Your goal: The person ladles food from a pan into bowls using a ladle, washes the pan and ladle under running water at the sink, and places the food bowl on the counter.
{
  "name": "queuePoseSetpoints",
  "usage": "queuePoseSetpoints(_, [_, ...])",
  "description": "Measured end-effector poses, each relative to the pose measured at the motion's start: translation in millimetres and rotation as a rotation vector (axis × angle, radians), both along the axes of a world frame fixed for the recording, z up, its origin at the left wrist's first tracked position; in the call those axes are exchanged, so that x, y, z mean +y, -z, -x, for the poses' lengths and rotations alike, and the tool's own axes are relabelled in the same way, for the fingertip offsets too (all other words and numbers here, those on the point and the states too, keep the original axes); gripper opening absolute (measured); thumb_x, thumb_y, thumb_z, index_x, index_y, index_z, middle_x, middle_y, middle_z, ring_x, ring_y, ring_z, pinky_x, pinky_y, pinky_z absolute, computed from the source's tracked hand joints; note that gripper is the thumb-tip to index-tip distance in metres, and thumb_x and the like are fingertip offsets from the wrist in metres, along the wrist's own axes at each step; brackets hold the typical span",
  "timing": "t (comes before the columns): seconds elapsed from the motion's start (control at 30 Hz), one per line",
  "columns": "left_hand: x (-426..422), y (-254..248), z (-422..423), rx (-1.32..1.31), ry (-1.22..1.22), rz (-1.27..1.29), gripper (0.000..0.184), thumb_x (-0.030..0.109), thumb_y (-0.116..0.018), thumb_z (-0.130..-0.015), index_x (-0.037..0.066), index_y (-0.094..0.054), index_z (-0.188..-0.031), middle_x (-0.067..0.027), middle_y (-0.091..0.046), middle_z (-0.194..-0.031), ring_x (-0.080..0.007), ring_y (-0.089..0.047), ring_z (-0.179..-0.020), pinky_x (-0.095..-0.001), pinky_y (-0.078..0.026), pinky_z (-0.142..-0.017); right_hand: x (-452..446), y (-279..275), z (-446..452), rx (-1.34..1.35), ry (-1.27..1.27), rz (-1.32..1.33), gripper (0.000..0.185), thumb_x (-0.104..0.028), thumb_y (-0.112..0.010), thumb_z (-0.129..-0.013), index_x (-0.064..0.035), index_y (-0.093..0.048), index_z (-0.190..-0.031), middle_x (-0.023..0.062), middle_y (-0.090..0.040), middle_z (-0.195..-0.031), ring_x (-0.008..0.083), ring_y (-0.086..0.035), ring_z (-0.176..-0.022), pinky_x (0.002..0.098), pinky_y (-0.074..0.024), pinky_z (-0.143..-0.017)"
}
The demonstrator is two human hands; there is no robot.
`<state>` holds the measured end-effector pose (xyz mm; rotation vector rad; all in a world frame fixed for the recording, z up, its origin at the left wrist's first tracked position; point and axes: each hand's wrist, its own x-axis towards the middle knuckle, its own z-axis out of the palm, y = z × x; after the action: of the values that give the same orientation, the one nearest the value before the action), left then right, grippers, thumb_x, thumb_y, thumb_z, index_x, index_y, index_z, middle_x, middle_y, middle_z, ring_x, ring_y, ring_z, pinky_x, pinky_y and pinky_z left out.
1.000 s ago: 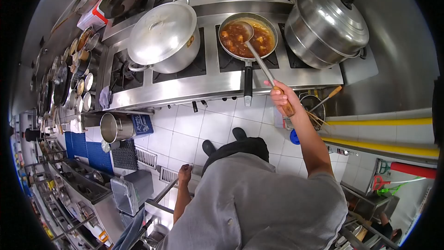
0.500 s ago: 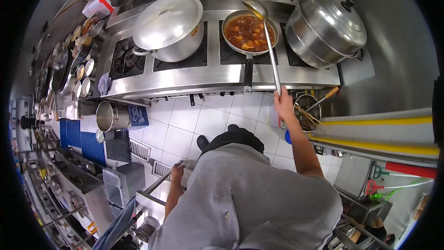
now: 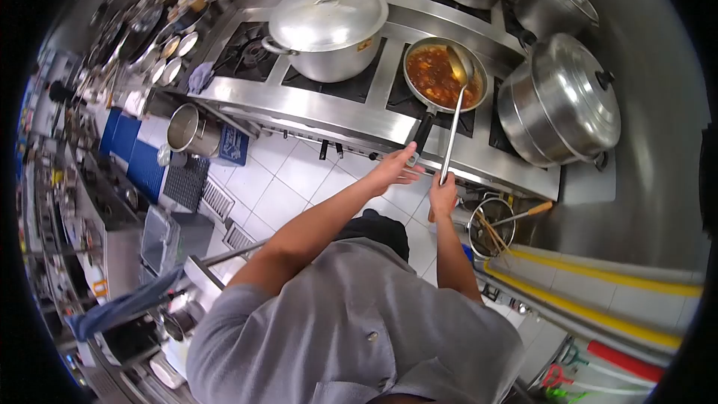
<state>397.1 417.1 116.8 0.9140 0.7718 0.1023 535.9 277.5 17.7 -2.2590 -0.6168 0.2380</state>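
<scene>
My right hand (image 3: 443, 197) is closed around the long metal handle of a ladle (image 3: 451, 138). The ladle's bowl hangs over the right part of a frying pan (image 3: 484, 78); whether it touches the food is unclear. Inside the pan is a reddish-brown stew (image 3: 432, 75) with chunks in it. Just below the end of the pan's black handle (image 3: 424, 135) is my left hand (image 3: 395, 170), fingers apart and nothing held. I cannot tell whether its thumb touches the handle.
Left of the pan stands a big lidded pot (image 3: 329, 26) on the stove; a lidded steamer (image 3: 557, 101) stands to its right. Below the steamer, a strainer and sticks rest in a round container (image 3: 486, 236). An open metal pot (image 3: 191, 131) is at lower left.
My left hand has come up from low on the left to the pan handle. The ladle's bowl has moved from the pan's far rim to over the stew, and the view has shifted.
</scene>
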Motion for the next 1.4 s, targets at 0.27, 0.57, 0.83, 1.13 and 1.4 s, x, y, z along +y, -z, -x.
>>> queuePoseSetpoints(0.27, [-6.2, 60.3, -27.2, -0.056, -0.164, -0.132, 0.054, 0.055, -0.054, -0.096, 0.002, -0.064, -0.101, -0.0067, -0.065, -0.081, -0.0161, -0.064, -0.059, -0.0317, -0.053, -0.058, -25.3, 59.5, -4.3, -0.1, 0.001, 0.005, 0.049, -0.032, -0.059, -0.095, 0.0008, -0.053, -0.131, 0.0279, -0.066, -0.11, 0.0445, -0.065, -0.099, 0.0501, -0.0517, -0.081])
queuePoseSetpoints(0.57, [-13.9, 48.7, 56.2, -0.001, -0.155, -0.121, 0.05, 0.05, -0.051, -0.099, 0.002, -0.061, -0.107, -0.0102, -0.069, -0.085, -0.0155, -0.066, -0.077, -0.0279, -0.053, -0.069, -22.8, 65.7, -27.0, -0.157, -0.093, 0.011, 0.044, -0.03, -0.051, -0.1, 0.0097, -0.053, -0.121, 0.0368, -0.061, -0.107, 0.0514, -0.058, -0.102, 0.0548, -0.0464, -0.082])
queuePoseSetpoints(0.83, [23.1, 153.1, 330.2, 0.471, -1.084, -0.494, 0.041, 0.028, -0.068, -0.091, 0.003, -0.056, -0.121, -0.0141, -0.063, -0.111, -0.0249, -0.061, -0.094, -0.0379, -0.051, -0.083, -26.5, 66.0, -35.5, -0.26, -0.089, 0.035, 0.047, -0.033, -0.053, -0.1, 0.0126, -0.056, -0.11, 0.0354, -0.062, -0.094, 0.0521, -0.059, -0.092, 0.0555, -0.0452, -0.076])
queuePoseSetpoints(1.13, [-15.3, 41.2, 628.0, 0.268, -2.173, 0.06, 0.053, 0.045, -0.063, -0.091, 0.006, -0.049, -0.124, -0.0079, -0.056, -0.106, -0.017, -0.056, -0.085, -0.0292, -0.05, -0.068, 20.0, -102.5, -2.7, 0.268, -0.059, -0.316, 0.043, -0.041, -0.061, -0.097, -0.0076, -0.048, -0.074, 0.0009, -0.041, -0.051, 0.0108, -0.038, -0.041, 0.0274, -0.0307, -0.035])
queuePoseSetpoints(1.4, [-18.0, 2.8, 676.7, 0.477, -2.711, -0.038, 0.055, 0.047, -0.07, -0.089, 0.002, -0.054, -0.116, -0.0067, -0.061, -0.1, -0.0147, -0.055, -0.081, -0.0315, -0.046, -0.068, 158.6, -337.7, 235.4, 0.704, -0.258, -0.762, 0.034, -0.033, -0.05, -0.1, -0.0142, -0.048, -0.071, -0.0053, -0.042, -0.057, 0.0055, -0.043, -0.046, 0.0154, -0.0331, -0.045])
